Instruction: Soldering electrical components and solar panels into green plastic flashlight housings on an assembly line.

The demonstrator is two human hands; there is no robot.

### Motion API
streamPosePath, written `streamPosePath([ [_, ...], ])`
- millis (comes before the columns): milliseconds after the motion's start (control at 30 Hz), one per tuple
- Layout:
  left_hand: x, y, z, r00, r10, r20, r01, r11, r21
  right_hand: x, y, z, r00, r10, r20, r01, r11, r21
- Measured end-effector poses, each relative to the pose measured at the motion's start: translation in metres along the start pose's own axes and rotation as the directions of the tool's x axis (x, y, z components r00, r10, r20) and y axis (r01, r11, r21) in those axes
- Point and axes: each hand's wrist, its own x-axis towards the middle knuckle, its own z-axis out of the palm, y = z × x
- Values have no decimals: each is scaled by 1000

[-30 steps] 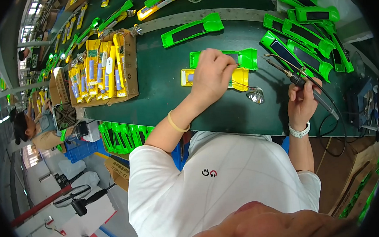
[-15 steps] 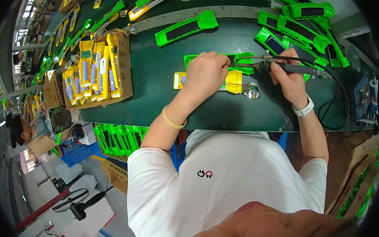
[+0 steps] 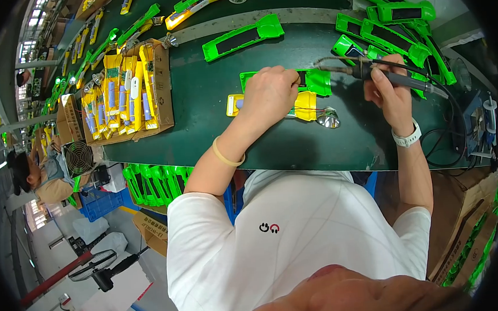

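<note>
My right hand (image 3: 392, 98) grips a soldering iron (image 3: 410, 82) with a dark handle and a thin curved feed tube beside its tip. The tip points left, apart from the green plastic casing (image 3: 318, 83) under my left hand. Fingers pinched together, my left hand (image 3: 271, 92) rests over the casing's middle; what lies between the fingertips is hidden. Just nearer to me lies a yellow plastic holder (image 3: 305, 107), partly covered by that hand. Thin wires run from it to a round silver lamp reflector (image 3: 329, 118).
A cardboard box (image 3: 164, 86) of yellow holders stands at left. One green casing (image 3: 243, 38) lies beyond my hands; several more green casings (image 3: 393, 38) are heaped at far right. A blue soldering station (image 3: 469, 122) stands right. Another person (image 3: 47, 173) sits far left.
My right hand has drawn the soldering iron up and to the right, away from the casing and my left fingertips. My left hand stays in place, still pinched.
</note>
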Motion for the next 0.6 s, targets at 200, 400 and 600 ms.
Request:
streamPosePath([
  [200,1,-1,1,1000,2,13,-2,1000,-14,21,17,42,991,-130,-41,135,975,177],
  [400,1,2,2,995,51,82,-49,999,-19,15,33,37,1000,-30,-10,31,977,212],
  [600,-5,17,14,965,228,128,-208,966,-151,-43,35,23,981,69,-179,-5,942,335],
])
